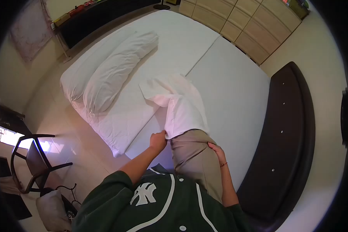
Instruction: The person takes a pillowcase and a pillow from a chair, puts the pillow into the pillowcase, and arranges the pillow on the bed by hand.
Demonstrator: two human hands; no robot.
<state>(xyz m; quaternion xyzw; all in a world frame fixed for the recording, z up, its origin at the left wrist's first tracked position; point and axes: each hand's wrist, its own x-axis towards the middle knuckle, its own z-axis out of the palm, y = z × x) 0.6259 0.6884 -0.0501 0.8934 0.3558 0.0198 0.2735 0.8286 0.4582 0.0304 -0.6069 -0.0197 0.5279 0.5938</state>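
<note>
A beige pillow (193, 158) stretches from my torso out over the bed, its far end inside a white pillowcase (185, 116). The loose end of the case spreads rumpled across the mattress. My left hand (158, 141) is closed in a fist on the left edge of the pillowcase opening. On the other side, my right hand (218, 153) grips the right side of the pillow just below the opening, its fingers partly hidden.
The bed (232, 77) has a white cover and a dark headboard (286, 143) on the right. Two long white bolsters (120, 69) lie at the left. A dark chair (36, 162) and a grey cushion (52, 210) are on the left. Drawers (236, 23) stand behind the bed.
</note>
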